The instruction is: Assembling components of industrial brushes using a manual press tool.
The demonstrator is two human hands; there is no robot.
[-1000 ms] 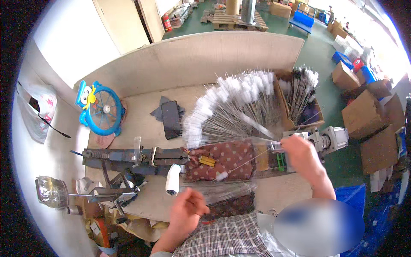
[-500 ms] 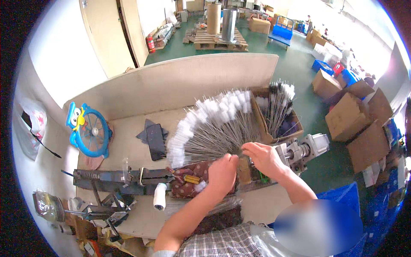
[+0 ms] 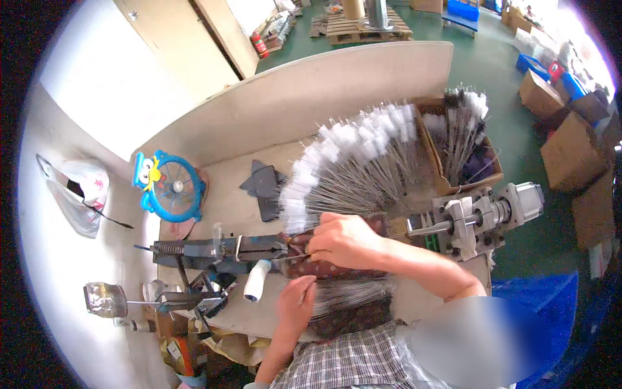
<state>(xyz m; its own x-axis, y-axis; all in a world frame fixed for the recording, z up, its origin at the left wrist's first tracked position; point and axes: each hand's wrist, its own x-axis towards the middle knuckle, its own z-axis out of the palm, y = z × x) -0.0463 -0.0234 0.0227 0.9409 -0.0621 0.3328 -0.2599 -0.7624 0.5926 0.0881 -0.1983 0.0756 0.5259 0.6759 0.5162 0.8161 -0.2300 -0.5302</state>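
Observation:
My right hand [image 3: 343,241] reaches across the bench, its fingers closed at the tip of a long dark metal fixture [image 3: 214,251]. A thin wire [image 3: 296,258] runs between the fixture and those fingers. Nearer to me, my left hand [image 3: 298,301] is by the left end of a bundle of bare wires [image 3: 353,295]; its fingers are smeared by motion. Under the right hand lies a brown dotted cloth [image 3: 330,269], partly hidden. White-tipped wire brushes [image 3: 363,146] fan out just behind it. A white roller-like handle [image 3: 257,281] stands out below the fixture.
A cardboard box [image 3: 466,181] of brushes sits at the back right, with a metal clamping machine [image 3: 483,220] before it. Toward the left are a blue toy-like fan [image 3: 172,188] and a dark phone [image 3: 264,191]. A low panel [image 3: 311,84] bounds the bench's far side.
My right hand has moved left from the brush stems to the fixture's tip. My left hand has dropped toward me and leftward. The whole view has shifted.

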